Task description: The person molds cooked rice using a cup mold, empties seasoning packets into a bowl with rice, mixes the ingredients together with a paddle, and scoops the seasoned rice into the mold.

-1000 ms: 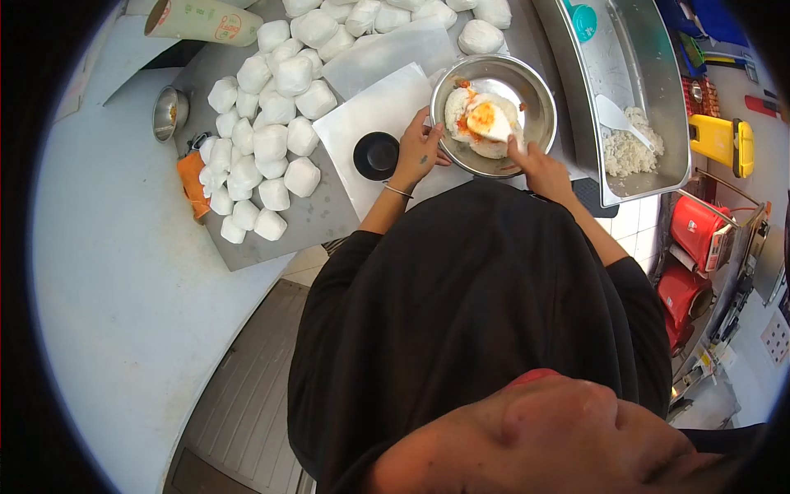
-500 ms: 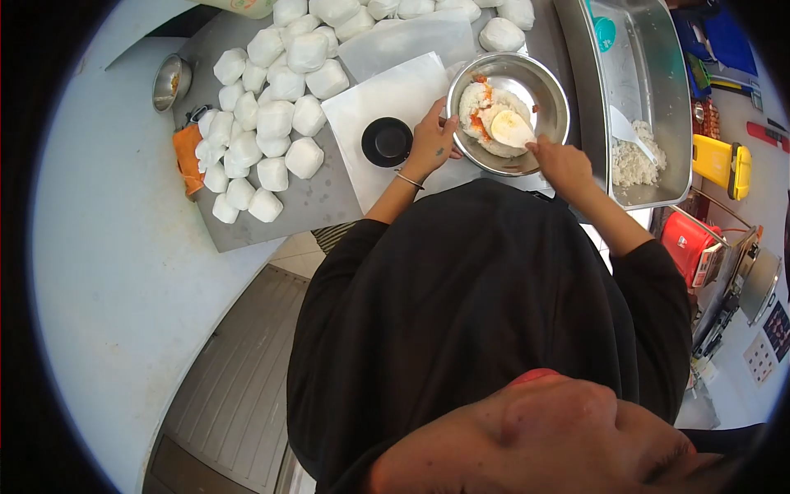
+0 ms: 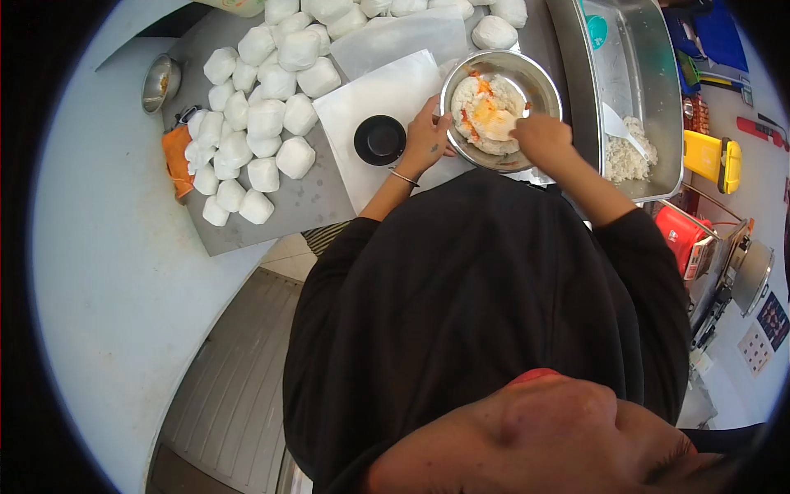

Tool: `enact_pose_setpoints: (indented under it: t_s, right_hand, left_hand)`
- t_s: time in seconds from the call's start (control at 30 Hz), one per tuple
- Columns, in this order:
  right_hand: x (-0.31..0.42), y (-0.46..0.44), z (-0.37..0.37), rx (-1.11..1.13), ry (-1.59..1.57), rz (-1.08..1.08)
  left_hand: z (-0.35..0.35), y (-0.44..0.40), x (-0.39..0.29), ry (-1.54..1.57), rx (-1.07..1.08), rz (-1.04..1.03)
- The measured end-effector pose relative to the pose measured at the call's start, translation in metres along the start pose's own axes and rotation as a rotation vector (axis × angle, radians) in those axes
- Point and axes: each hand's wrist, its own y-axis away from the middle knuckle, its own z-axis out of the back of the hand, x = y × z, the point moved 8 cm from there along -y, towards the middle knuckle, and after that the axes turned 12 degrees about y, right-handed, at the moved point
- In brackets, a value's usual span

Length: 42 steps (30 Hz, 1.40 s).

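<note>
A steel mixing bowl (image 3: 536,76) holds white rice (image 3: 466,97) streaked with orange-red sauce. Gripping the bowl's near left rim, my left hand (image 3: 426,140) has its thumb on top and fingers below. My right hand (image 3: 541,143) is closed around the handle of a pale rice paddle (image 3: 496,125); the paddle's flat head presses into the rice, and most of the handle is hidden by my fingers. Just left of my left hand, a small black round mould or dish (image 3: 380,140) sits on white wrapping paper (image 3: 346,100).
Many white paper-wrapped packets (image 3: 265,119) are heaped on the grey table at left. A deep steel tray (image 3: 583,107) with loose rice (image 3: 632,156) and a white paddle (image 3: 615,123) stands at right. A small metal bowl (image 3: 156,85) and orange cloth (image 3: 178,160) lie far left.
My right hand has moved left and slightly up, pushing the paddle deeper into the rice. The paddle's head is now more smeared with sauce. My left hand keeps its hold on the bowl.
</note>
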Motion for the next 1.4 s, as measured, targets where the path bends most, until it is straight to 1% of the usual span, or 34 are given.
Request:
enact_pose_setpoints:
  t_s: [0.1, 0.13, 0.2, 0.23, 0.27, 0.33, 0.37, 0.47, 0.57, 0.67, 0.77, 0.8, 0.9, 1.03, 1.07, 1.17, 1.2, 1.27, 1.3, 1.4]
  right_hand:
    - [0.028, -0.024, -0.015, -0.005, 0.034, 0.005]
    - [0.029, -0.026, -0.010, -0.036, -0.039, 0.006]
    - [0.009, -0.035, -0.007, -0.130, 0.025, 0.073]
    - [0.006, -0.030, 0.009, -0.173, 0.060, 0.107]
    - [-0.011, -0.020, 0.024, -0.221, 0.082, -0.019]
    - [-0.028, 0.002, 0.055, -0.243, 0.227, 0.045]
    - [-0.035, 0.009, 0.057, -0.249, 0.299, 0.079]
    - [-0.054, -0.002, 0.033, -0.292, 0.431, 0.147]
    - [-0.058, -0.010, -0.002, -0.227, 0.314, 0.219]
    - [-0.050, 0.007, -0.006, -0.296, 0.058, 0.308]
    - [-0.012, 0.014, -0.035, -0.329, -0.051, 0.410]
    - [-0.008, 0.016, -0.033, -0.391, -0.121, 0.404]
    - [-0.026, 0.006, -0.041, -0.278, -0.140, 0.323]
    - [-0.049, -0.001, -0.007, -0.132, -0.096, 0.278]
    - [-0.053, 0.001, 0.002, -0.154, -0.186, 0.264]
    - [-0.053, -0.012, -0.007, 0.010, -0.282, 0.412]
    - [-0.050, -0.013, 0.002, 0.097, -0.298, 0.451]
    - [-0.054, -0.038, -0.018, 0.110, -0.355, 0.479]
    - [-0.052, -0.044, -0.017, 0.115, -0.384, 0.494]
    - [-0.067, -0.055, -0.028, 0.416, -0.456, 0.319]
  left_hand:
    - [0.000, -0.001, 0.000, -0.017, 0.003, 0.007]
    - [0.000, 0.000, -0.001, -0.011, 0.001, 0.009]
    - [0.001, 0.001, -0.005, -0.004, 0.005, 0.013]
    - [0.000, 0.002, -0.006, 0.002, 0.008, 0.018]
    - [-0.001, 0.002, -0.007, 0.012, 0.009, 0.023]
    - [0.001, -0.001, -0.002, 0.026, 0.010, 0.024]
    - [0.001, -0.001, 0.002, 0.035, 0.009, 0.028]
    - [0.002, 0.001, -0.004, 0.062, -0.028, 0.016]
    - [0.001, 0.000, -0.003, 0.058, -0.026, 0.018]
    - [0.000, 0.000, -0.002, 0.064, -0.034, 0.041]
    - [0.001, -0.001, 0.000, 0.077, 0.001, 0.057]
    - [0.001, -0.001, 0.000, 0.083, 0.007, 0.070]
    - [0.003, 0.000, 0.004, 0.100, 0.019, 0.099]
    - [0.000, 0.001, 0.008, 0.095, 0.052, 0.100]
    - [-0.001, 0.001, 0.007, 0.091, 0.058, 0.099]
    - [-0.001, 0.000, 0.007, 0.088, 0.076, 0.096]
    - [0.000, 0.000, 0.008, 0.102, 0.064, 0.106]
    - [0.001, 0.000, 0.010, 0.134, 0.040, 0.124]
    - [0.000, 0.000, 0.010, 0.130, 0.039, 0.123]
    - [0.001, 0.001, 0.009, 0.122, 0.035, 0.128]
